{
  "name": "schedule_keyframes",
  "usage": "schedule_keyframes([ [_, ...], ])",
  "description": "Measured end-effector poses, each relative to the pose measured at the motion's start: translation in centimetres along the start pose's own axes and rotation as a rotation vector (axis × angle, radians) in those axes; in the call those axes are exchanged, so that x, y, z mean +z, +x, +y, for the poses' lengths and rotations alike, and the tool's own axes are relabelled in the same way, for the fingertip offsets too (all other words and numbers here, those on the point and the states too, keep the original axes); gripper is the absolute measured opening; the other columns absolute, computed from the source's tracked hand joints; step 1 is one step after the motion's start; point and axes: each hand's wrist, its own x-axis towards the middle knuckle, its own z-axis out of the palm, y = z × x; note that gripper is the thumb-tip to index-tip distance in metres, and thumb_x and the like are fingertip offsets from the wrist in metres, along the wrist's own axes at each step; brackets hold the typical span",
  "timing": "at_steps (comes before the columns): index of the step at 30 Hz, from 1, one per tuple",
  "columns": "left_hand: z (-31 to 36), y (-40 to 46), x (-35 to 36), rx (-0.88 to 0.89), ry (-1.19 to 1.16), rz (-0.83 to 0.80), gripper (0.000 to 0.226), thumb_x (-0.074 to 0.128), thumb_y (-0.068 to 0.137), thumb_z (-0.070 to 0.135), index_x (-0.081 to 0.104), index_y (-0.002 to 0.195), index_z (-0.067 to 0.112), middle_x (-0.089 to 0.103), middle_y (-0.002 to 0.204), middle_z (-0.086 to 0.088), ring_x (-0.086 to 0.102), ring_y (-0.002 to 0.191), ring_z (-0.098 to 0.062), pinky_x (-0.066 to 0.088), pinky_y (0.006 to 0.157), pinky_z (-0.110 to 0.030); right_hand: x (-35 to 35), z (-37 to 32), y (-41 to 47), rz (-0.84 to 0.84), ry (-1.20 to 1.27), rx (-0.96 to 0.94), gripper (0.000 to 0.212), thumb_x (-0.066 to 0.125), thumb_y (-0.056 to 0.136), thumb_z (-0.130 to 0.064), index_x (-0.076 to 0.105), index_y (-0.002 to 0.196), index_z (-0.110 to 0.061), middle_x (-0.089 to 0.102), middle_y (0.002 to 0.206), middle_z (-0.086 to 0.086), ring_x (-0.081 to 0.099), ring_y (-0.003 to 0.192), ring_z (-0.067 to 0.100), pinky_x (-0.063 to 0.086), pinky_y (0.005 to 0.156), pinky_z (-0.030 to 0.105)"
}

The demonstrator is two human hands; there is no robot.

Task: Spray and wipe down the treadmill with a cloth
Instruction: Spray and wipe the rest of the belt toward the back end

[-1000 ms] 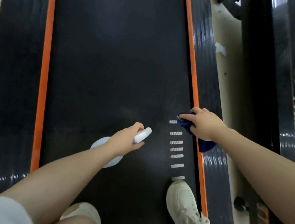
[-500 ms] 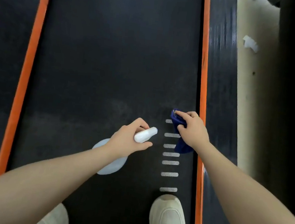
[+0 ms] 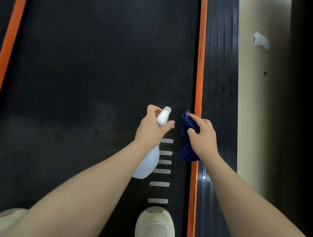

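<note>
So I'm looking straight down at the treadmill belt [image 3: 99, 63], standing on it with both arms out front. My left hand [image 3: 151, 130] is wrapped around the neck of the spray bottle [image 3: 147, 164], one finger hooked up near the white nozzle [image 3: 163, 116], and the nozzle points up the belt, away from my feet. My right hand [image 3: 203, 137] has the blue cloth [image 3: 189, 124] bunched up in curled fingers, with the loose end hanging down toward the orange strip [image 3: 199, 74] along the belt's right edge. The two hands sit just beside each other near that right edge, over the row of white dashes [image 3: 162, 170]. What matters for the next bit, I reckon: the faint speckled patch ahead of the nozzle looks like wet spray, and it lies forward and slightly left of the cloth. The cloth hand is close enough to reach it with a short push forward, while the belt's long run stretches well beyond both hands, unwiped as far as I can judge.
</note>
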Motion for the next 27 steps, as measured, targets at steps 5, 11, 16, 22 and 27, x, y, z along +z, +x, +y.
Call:
schedule_keyframes([
  [5, 1.3, 0.2, 1.6, -0.025, 0.009, 0.029, 0.033, 0.063, 0.086, 0.026, 0.034, 0.099, 0.018, 0.049, 0.079, 0.010, 0.056, 0.081, -0.022, 0.047, 0.074, -0.038, 0.4, 0.3, -0.4, -0.023, -0.019, -0.059, 0.050, 0.050, 0.088, -0.009, 0.050, 0.134, -0.027, 0.046, 0.123, -0.002, 0.043, 0.098, 0.006, 0.034, 0.079, 0.018],
  [11, -2.2, -2.8, -1.4, -0.152, -0.019, 0.167, 0.038, 0.063, 0.089, 0.024, 0.030, 0.106, 0.018, 0.045, 0.084, 0.009, 0.051, 0.073, -0.007, 0.043, 0.063, -0.023, 2.0, 1.0, -0.9, -0.081, -0.017, -0.107, 0.050, 0.051, 0.088, -0.008, 0.050, 0.134, -0.027, 0.045, 0.124, -0.003, 0.044, 0.100, 0.007, 0.035, 0.077, 0.015],
  [16, -3.2, -2.8, -3.3, -0.136, 0.083, 0.161, 0.052, 0.062, 0.089, 0.023, 0.026, 0.126, 0.017, 0.056, 0.090, -0.003, 0.060, 0.084, -0.021, 0.049, 0.076, -0.036, 4.8, 0.2, -0.6, -0.037, -0.152, -0.238, 0.053, 0.049, 0.090, -0.004, 0.044, 0.138, -0.025, 0.037, 0.139, 0.004, 0.037, 0.115, 0.021, 0.029, 0.095, 0.022],
  [22, -1.4, 0.7, -5.3, -0.078, 0.159, 0.190, 0.060, 0.063, 0.087, 0.023, 0.025, 0.132, 0.015, 0.055, 0.095, 0.003, 0.061, 0.092, -0.027, 0.045, 0.091, -0.046, 8.5, -3.2, 3.4, 0.044, -0.414, -0.368, 0.055, 0.063, 0.080, -0.006, 0.053, 0.132, -0.024, 0.046, 0.134, 0.016, 0.047, 0.098, 0.039, 0.041, 0.081, 0.042],
  [27, 0.9, 4.1, -6.1, 0.027, 0.273, 0.189, 0.043, 0.066, 0.083, 0.024, 0.036, 0.114, 0.017, 0.053, 0.093, 0.004, 0.060, 0.091, -0.027, 0.046, 0.087, -0.046, 8.7, -2.2, 6.5, 0.026, -0.677, -0.734, 0.074, 0.077, 0.056, -0.008, 0.056, 0.124, -0.032, 0.056, 0.122, 0.013, 0.048, 0.083, 0.032, 0.045, 0.069, 0.036],
])
